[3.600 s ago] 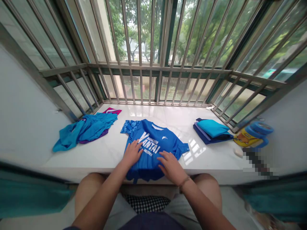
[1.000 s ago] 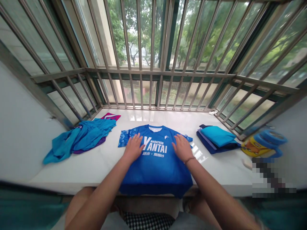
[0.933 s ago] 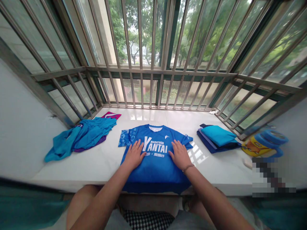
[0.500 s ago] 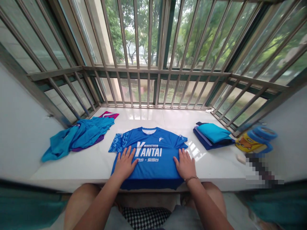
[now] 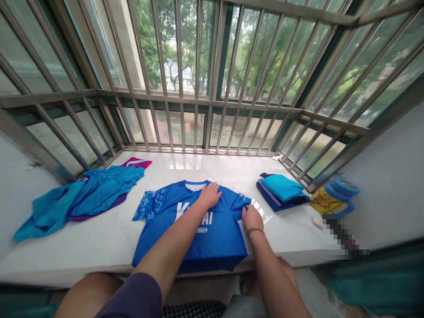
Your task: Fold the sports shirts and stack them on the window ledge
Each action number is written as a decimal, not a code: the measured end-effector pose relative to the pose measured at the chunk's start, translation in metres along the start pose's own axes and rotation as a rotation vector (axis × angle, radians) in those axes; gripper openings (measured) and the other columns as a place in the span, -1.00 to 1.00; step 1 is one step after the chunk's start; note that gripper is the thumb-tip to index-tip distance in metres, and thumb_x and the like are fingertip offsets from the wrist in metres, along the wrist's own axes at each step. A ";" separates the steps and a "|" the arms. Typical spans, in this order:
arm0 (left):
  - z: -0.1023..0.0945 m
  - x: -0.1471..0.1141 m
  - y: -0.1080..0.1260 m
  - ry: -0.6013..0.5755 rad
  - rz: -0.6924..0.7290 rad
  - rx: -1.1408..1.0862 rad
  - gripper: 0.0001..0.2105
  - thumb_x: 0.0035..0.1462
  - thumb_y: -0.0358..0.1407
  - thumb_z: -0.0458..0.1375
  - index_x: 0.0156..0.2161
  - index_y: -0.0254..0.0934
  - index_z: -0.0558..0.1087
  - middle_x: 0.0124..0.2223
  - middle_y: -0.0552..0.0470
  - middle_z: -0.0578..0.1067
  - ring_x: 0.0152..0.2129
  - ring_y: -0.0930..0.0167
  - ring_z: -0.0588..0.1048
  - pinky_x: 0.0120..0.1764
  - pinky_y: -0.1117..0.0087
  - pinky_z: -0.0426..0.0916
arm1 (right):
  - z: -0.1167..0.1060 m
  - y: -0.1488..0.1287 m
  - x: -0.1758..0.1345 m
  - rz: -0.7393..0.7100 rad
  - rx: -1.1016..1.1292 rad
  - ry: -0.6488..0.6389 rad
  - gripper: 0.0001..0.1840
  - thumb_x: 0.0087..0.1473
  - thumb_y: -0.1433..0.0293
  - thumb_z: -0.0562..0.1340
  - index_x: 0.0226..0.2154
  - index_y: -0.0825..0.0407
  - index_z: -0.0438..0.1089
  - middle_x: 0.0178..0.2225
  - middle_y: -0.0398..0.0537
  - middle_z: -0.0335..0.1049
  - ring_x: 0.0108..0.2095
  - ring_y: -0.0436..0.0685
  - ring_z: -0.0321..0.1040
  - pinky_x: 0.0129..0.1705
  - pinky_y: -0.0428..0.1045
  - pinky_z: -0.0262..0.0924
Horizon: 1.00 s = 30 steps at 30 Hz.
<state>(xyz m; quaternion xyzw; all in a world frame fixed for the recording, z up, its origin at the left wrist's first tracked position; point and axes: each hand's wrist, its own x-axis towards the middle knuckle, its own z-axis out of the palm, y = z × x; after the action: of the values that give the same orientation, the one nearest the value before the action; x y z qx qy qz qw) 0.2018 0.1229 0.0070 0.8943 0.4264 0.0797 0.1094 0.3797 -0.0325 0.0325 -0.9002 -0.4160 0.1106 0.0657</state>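
Note:
A blue T-shirt [image 5: 159, 234] with white lettering lies front side up on the white sill, its collar toward the window and its lower edge hanging over the front. My left hand [image 5: 210, 195] reaches across the lettering and rests, fingers extended, on the chest just beside the collar. At the sleeve on the right, my right hand [image 5: 252, 217] has its fingers curled in and pinches the sleeve's edge. Part of the printed text is covered by my left forearm.
Crumpled blue and purple clothes [image 5: 89, 194] lie on the left of the white sill [image 5: 99, 247]. To the right are a folded stack of clothes [image 5: 283, 190] and a yellow-and-blue mug-like container [image 5: 331, 196]. Metal bars [image 5: 205, 106] line the window behind.
My left hand has moved from the shirt's left side up and across to near the collar. My right hand has shifted up to the right sleeve and closed on it. The view has shifted slightly.

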 end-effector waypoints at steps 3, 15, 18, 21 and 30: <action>0.012 0.014 -0.006 -0.010 0.011 -0.007 -0.40 0.47 -0.02 -0.09 0.50 -0.18 0.22 0.55 -0.11 0.16 0.50 0.15 0.11 0.48 -0.15 -0.02 | -0.001 0.026 -0.002 0.058 0.028 -0.018 -0.56 0.49 0.25 0.03 0.03 0.19 0.50 -0.05 0.33 0.59 -0.03 0.28 0.59 -0.09 0.02 0.31; 0.029 0.016 -0.018 0.038 0.022 -0.107 -0.35 0.42 0.02 -0.06 0.52 -0.09 0.18 0.57 -0.07 0.12 0.52 0.09 0.04 0.49 -0.19 -0.19 | 0.005 0.013 0.028 0.105 0.026 0.015 -0.64 0.37 0.26 0.20 0.03 0.16 0.52 -0.02 0.37 0.59 0.01 0.37 0.59 -0.04 0.10 0.35; 0.027 0.015 -0.017 0.038 0.020 -0.103 -0.35 0.42 0.03 -0.05 0.52 -0.07 0.18 0.57 -0.05 0.11 0.52 0.10 0.03 0.50 -0.16 -0.22 | 0.000 0.008 0.026 0.078 0.036 0.042 -0.69 0.40 0.33 0.14 -0.02 0.09 0.55 -0.02 0.26 0.60 0.01 0.31 0.58 -0.02 0.06 0.35; 0.026 0.014 -0.016 0.027 0.016 -0.096 -0.35 0.42 0.03 -0.04 0.52 -0.07 0.18 0.57 -0.06 0.11 0.52 0.11 0.04 0.50 -0.16 -0.22 | -0.005 -0.007 0.016 -0.010 0.060 0.177 -0.59 0.47 0.32 0.02 0.09 0.13 0.49 0.06 0.27 0.55 0.10 0.29 0.51 0.08 0.04 0.33; 0.025 0.015 -0.022 0.118 -0.010 -0.178 -0.38 0.33 -0.43 -0.04 0.46 -0.07 0.29 0.55 -0.04 0.18 0.52 0.18 0.05 0.50 -0.12 -0.08 | 0.007 -0.035 -0.062 -0.990 0.008 -0.071 -0.71 0.36 0.25 0.30 0.06 -0.02 0.51 0.27 0.10 0.44 0.21 0.30 0.39 0.26 0.16 0.26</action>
<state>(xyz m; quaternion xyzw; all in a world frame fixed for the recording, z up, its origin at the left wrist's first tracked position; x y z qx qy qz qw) 0.2007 0.1447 -0.0216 0.8728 0.4276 0.1691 0.1636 0.3132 -0.0568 0.0425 -0.5901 -0.7951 0.0985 0.0997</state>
